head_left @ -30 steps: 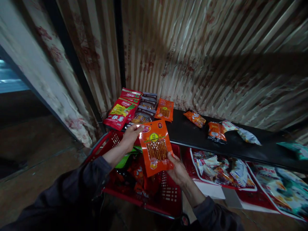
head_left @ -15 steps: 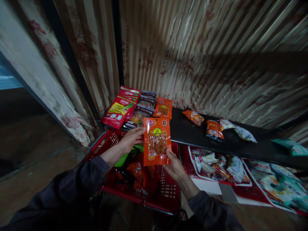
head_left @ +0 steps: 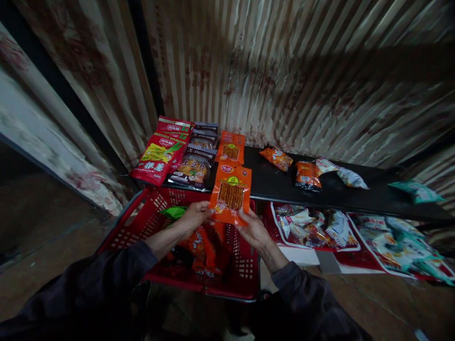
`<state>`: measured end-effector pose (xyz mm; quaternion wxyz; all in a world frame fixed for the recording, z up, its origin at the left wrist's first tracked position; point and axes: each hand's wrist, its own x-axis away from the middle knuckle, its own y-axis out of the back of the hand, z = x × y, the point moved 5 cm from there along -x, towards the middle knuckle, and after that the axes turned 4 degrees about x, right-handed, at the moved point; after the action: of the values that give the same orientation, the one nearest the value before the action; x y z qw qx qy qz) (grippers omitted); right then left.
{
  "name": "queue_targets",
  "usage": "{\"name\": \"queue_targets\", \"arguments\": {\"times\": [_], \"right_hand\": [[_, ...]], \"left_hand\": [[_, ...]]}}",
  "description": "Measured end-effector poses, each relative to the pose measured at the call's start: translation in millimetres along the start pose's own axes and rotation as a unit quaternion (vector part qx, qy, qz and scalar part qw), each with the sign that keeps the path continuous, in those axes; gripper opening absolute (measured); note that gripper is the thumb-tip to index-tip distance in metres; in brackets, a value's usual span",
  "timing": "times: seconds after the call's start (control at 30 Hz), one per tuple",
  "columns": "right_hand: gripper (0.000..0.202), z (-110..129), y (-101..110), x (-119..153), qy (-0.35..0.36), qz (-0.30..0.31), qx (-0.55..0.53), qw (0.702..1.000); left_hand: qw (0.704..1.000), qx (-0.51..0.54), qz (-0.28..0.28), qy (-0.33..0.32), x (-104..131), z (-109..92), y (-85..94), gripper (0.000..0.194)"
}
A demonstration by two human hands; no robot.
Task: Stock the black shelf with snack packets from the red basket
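Both hands grip the lower corners of an orange snack packet (head_left: 232, 193) with a clear window showing brown strips. My left hand (head_left: 197, 215) pinches its left corner, and my right hand (head_left: 254, 229) its right corner. The packet's upper part lies over the front edge of the black shelf (head_left: 273, 177), just in front of a matching orange packet (head_left: 232, 146). To the left are dark brown potato-chip packets (head_left: 194, 168) and red packets (head_left: 159, 151) in overlapping rows. Under my hands stands a red basket (head_left: 245, 279) holding orange and green packets.
Farther right on the shelf lie two orange bags (head_left: 277, 157), pale bags (head_left: 351, 178) and a green bag (head_left: 415, 190). Beneath are red, white-rimmed baskets (head_left: 316, 229) filled with snack bags. A patterned curtain (head_left: 284, 71) hangs behind, with dark posts (head_left: 147, 52) at the left.
The held orange packet has gone from above the basket onto the shelf's front edge, tilting back. My left hand has slid down to its lower corner. The view has shifted slightly.
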<state>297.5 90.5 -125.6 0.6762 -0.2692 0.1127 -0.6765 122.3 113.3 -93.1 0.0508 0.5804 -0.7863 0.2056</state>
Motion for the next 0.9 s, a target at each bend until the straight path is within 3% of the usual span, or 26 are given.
{"name": "queue_targets", "arguments": {"times": [0.23, 0.5, 0.77, 0.9], "right_hand": [[0.041, -8, 11, 1, -0.039, 0.037, 0.004, 0.999], [0.038, -3, 4, 0, -0.010, 0.058, 0.023, 0.998], [0.035, 29, 3, -17, 0.054, -0.003, 0.048, 0.997], [0.035, 48, 2, -41, 0.087, -0.029, 0.071, 0.993]], "left_hand": [[1.000, -0.026, -0.002, -0.006, -5, 10, -0.6, 0.041], [1.000, -0.023, -0.006, 0.008, -2, 18, 2.8, 0.048], [0.997, 0.031, -0.039, -0.061, -31, -4, -16.3, 0.035], [0.992, 0.034, -0.103, -0.069, -52, -20, -22.8, 0.037]]}}
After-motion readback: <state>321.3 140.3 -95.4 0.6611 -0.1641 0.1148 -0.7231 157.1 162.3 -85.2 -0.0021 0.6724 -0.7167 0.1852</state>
